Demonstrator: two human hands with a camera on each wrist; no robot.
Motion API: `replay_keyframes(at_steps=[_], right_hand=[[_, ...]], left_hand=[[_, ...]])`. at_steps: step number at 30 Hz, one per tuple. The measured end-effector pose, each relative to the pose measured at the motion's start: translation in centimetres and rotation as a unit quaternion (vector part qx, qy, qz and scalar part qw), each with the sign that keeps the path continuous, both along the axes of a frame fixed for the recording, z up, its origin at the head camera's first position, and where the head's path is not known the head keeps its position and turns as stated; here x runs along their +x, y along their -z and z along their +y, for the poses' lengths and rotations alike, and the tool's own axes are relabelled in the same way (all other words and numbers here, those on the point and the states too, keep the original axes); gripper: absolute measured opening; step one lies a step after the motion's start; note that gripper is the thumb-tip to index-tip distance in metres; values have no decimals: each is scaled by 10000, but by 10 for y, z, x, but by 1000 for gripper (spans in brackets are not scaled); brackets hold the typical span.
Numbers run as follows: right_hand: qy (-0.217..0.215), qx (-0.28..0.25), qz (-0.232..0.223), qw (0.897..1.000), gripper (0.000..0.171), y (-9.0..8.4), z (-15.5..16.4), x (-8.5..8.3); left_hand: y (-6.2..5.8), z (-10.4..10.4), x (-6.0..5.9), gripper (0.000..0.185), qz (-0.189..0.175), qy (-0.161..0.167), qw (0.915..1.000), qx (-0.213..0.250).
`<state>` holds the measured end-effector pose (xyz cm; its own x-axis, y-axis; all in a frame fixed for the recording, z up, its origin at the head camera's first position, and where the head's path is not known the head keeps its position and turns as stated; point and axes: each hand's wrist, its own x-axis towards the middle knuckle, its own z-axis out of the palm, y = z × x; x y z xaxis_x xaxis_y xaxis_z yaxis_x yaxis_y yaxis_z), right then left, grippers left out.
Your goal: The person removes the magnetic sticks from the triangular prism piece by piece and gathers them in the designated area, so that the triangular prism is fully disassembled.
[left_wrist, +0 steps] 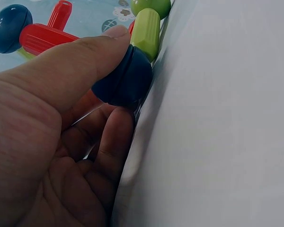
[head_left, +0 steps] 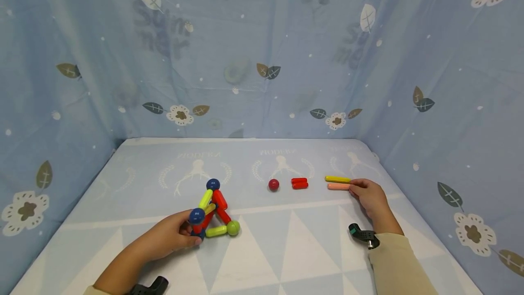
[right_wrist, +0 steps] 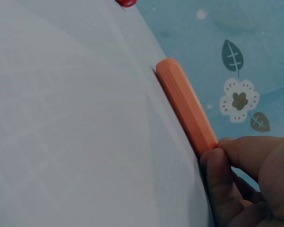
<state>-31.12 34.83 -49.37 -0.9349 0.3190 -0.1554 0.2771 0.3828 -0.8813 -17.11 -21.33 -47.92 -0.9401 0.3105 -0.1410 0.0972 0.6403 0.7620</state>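
Observation:
A structure of coloured rods and balls stands at the left of the table. My left hand (head_left: 173,233) pinches a dark blue ball (left_wrist: 125,78) at its lower near corner. Red rods (head_left: 219,199), yellow-green rods (head_left: 216,231), further blue balls (head_left: 213,184) and a green ball (head_left: 233,227) make up the rest of it. At the right, my right hand (head_left: 370,197) pinches the near end of an orange rod (right_wrist: 185,106), which lies along the table. Just behind that rod lies a longer yellow rod (head_left: 337,179).
Between the hands lie a loose red ball (head_left: 274,185) and two short red rods (head_left: 299,185), side by side. A patterned cloth covers the table (head_left: 262,258). Blue curtains (head_left: 262,49) rise at the back and both sides.

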Motion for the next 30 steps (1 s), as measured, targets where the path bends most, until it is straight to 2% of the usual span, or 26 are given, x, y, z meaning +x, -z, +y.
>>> replay_keyframes(at_steps=[3, 8, 11, 13, 17, 19, 21, 26, 30], right_hand=[[60, 183, -25, 9998, 31, 1, 0, -1], [169, 173, -6, 9997, 32, 0, -1, 1], [300, 195, 182, 9992, 32, -6, -7, 5], [211, 265, 322, 9989, 34, -15, -14, 9], [-566, 340, 627, 9958, 41, -38, -41, 19], [-983, 239, 804, 9916, 40, -48, -60, 24], [-1384, -89, 938, 9859, 36, -56, -83, 30], [-2228, -1123, 842, 9647, 29, -65, -140, 47], [-2839, -1427, 776, 9450, 31, -66, -178, 61]], left_hand=[[-1, 1, -1, 49, -19, -17, 10000, 2], [-2, 0, -1, 48, -65, -5, 10000, 16], [-1, 0, 0, 48, -80, 9, 10000, 46], [0, 0, 0, 49, -75, -4, 10000, 48], [1, 0, 1, 49, -37, 9, 10000, 83], [2, 0, 1, 48, -4, 32, 10000, 92], [3, -1, 2, 48, 11, 48, 9999, 107], [3, -1, 1, 49, 13, 15, 10000, 96], [1, 0, 1, 51, -6, -43, 10000, 65]])
